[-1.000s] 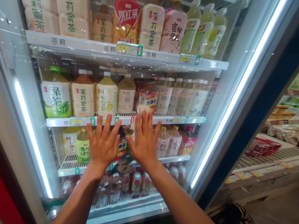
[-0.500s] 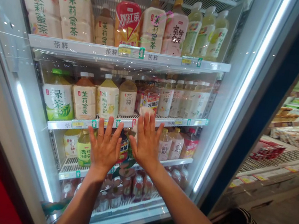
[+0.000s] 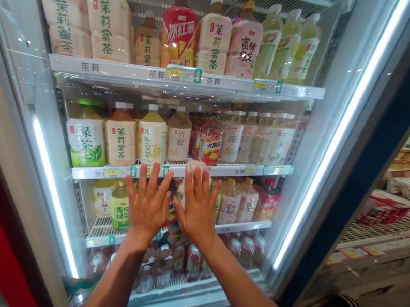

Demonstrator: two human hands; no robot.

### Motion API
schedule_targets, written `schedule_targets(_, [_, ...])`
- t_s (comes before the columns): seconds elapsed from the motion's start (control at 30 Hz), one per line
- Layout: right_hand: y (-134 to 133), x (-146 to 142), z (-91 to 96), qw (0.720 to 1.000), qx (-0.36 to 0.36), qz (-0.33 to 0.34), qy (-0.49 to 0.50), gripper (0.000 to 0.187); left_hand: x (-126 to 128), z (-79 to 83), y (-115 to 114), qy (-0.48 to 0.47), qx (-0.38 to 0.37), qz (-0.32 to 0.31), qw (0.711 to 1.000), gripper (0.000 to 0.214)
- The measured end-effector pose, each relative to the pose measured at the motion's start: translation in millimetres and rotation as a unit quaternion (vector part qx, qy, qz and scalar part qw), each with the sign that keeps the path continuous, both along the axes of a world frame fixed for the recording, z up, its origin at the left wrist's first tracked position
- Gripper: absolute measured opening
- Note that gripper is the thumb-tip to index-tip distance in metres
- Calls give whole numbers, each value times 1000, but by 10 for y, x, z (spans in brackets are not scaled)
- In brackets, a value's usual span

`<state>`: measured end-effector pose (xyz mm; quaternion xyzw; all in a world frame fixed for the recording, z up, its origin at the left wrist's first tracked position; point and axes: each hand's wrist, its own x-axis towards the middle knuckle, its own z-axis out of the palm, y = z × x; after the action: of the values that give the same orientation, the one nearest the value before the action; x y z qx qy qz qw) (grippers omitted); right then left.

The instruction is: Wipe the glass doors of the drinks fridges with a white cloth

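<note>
There was just one camera, and it sat on the person's head. It looked forward and a little down, right at a drinks fridge. It was close, so close that both arms reached the glass, and the left hand and right hand showed in the middle. The fridge filled most of the picture and leaned a bit. At the right edge, the camera caught shop shelves farther away.

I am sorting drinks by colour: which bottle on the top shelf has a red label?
The red-capped bottle, fourth from the left on the top shelf. Only this one has a red label and cap; all the others are cream, pink or pale green.
</note>
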<state>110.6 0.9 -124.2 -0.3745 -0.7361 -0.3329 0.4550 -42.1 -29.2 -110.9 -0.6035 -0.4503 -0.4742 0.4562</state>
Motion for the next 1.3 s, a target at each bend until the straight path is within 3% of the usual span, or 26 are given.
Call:
schedule_targets(0.07, [-59, 51, -399, 999, -8, 14, -30, 84, -1, -1, 0, -2, -3, 0, 1000, 72])
schedule_targets(0.13, [-42, 95, -466, 999, -5, 19, -45, 85, -3, -2, 1, -2, -6, -1, 1000, 71])
schedule_targets(0.2, [40, 103, -142, 999, 2, 8, -32, 85, -5, -3, 2, -2, -7, -2, 1000, 71])
schedule_targets(0.3, [174, 53, 555, 1000, 26, -11, 8, 84, -4, -5, 4, -3, -7, 2, 1000, 72])
schedule_targets(0.37, [183, 23, 699, 999, 34, -8, 26, 82, -2, -5, 2, -1, -4, 5, 1000, 72])
schedule_targets(0.43, [108, 36, 436, 999, 21, 1, 30, 82, -1, -2, -1, 4, 1, 8, 1000, 72])
schedule_targets(0.57, [-46, 192, -488, 999, 1, 23, -41, 83, -7, 2, -4, 8, -2, 12, 1000, 71])
schedule_targets(0.63, [-13, 290, -556, 995, 16, 31, -90, 83, -13, 2, 1, 7, -3, 12, 1000, 71])
schedule_targets(0.67, [33, 334, -436, 994, 24, 29, -99, 84, -15, 1, 4, 6, -2, 12, 1000, 72])
schedule_targets(0.8, [256, 404, 425, 998, 38, -6, -40, 84, -14, -8, 14, 10, -1, 10, 1000, 73])
schedule_targets(0.87, [262, 369, 539, 999, 36, -15, -12, 85, -8, -11, 13, 9, -1, 7, 1000, 72])
schedule_targets(0.93, [154, 326, 238, 1000, 21, -13, -13, 85, -3, -11, 9, 7, 3, 7, 1000, 71])
schedule_targets(1.03, [-78, 319, -575, 996, -8, 11, -89, 83, -2, -5, 1, 9, 5, 14, 1000, 69])
schedule_targets(1.1, [-144, 353, -866, 986, -2, 31, -163, 79, -6, -1, -1, 9, 2, 16, 1000, 69])
schedule_targets(1.17, [-92, 397, -714, 984, 8, 30, -177, 78, -12, 1, -1, 10, 4, 14, 1000, 69])
schedule_targets(1.3, [158, 437, 283, 998, 13, -12, -60, 82, -17, 0, 7, 11, 8, 13, 1000, 70])
